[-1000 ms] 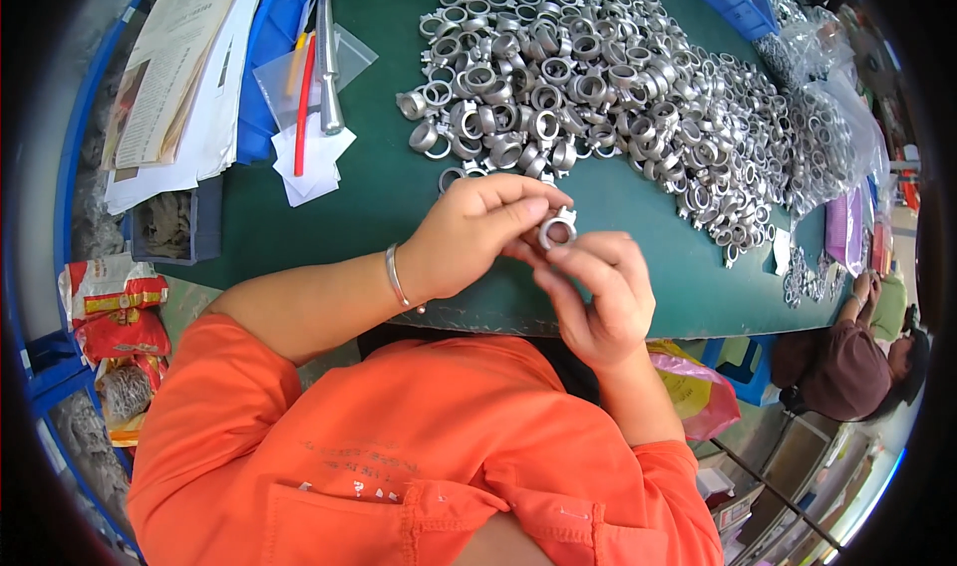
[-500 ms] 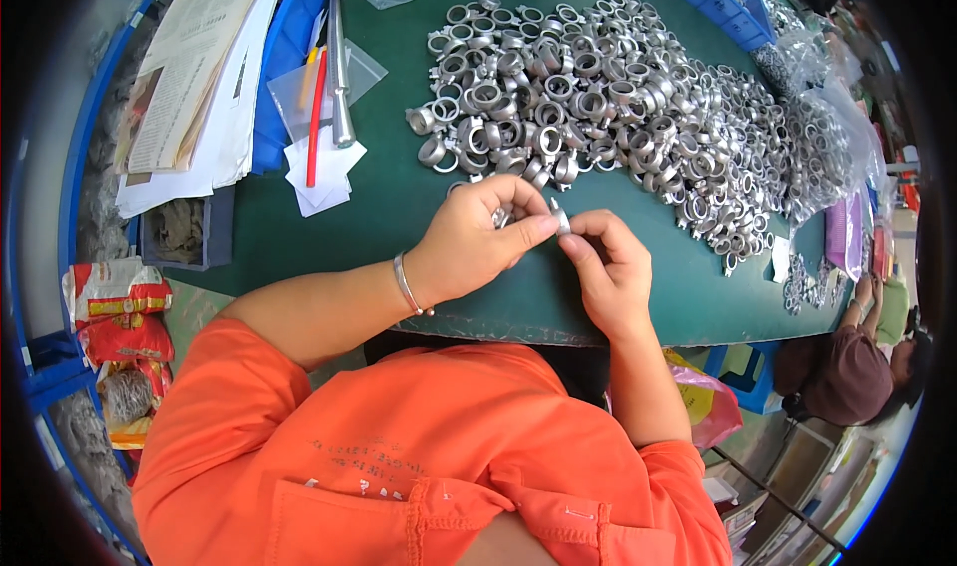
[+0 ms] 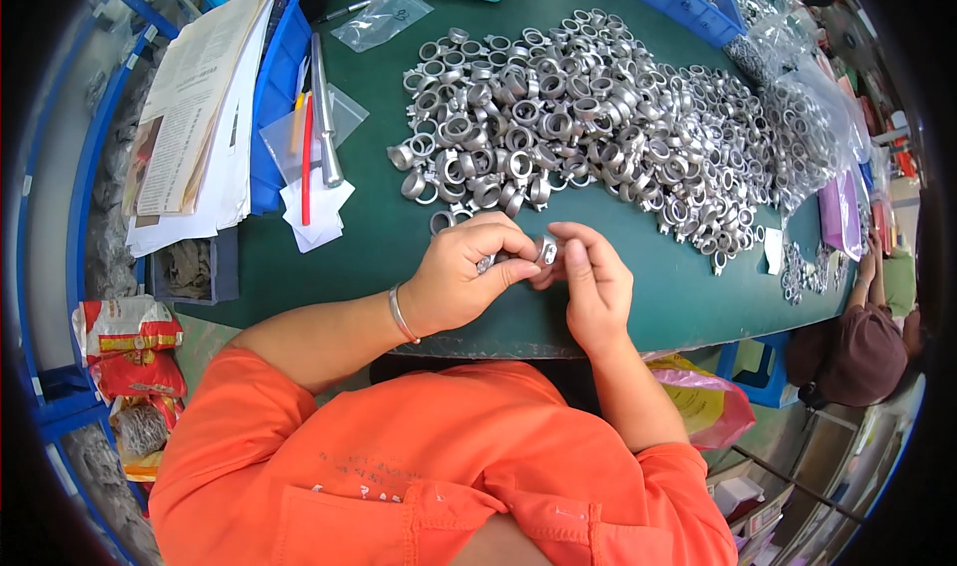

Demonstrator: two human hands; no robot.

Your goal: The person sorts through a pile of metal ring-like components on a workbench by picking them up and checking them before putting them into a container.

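Note:
My left hand [image 3: 467,272], with a bangle on its wrist, pinches a small grey metal ring [image 3: 545,251] between thumb and forefinger. A flat, raised face on the ring points upward. Another bit of grey metal [image 3: 485,264] shows within the curled fingers of that hand, mostly hidden. From the other side, my right hand [image 3: 600,292] meets the same ring, its fingers curled behind it and its thumb raised alongside. Both hands are above the table's near edge. Beyond them spreads a large heap of similar metal rings [image 3: 558,118], the nearest ones just past my left knuckles.
The green table [image 3: 329,277] carries a blue tray [image 3: 276,98] with papers [image 3: 199,118], a metal rod [image 3: 321,113] and a red pen [image 3: 306,167] at left. Clear bags [image 3: 802,133] lie right of the heap. Another person [image 3: 857,357] sits at far right.
The ring has been turned so its raised flat face shows. My right thumb has lifted away from its earlier pinch. The whole view has shifted slightly, with more of the table's far side visible.

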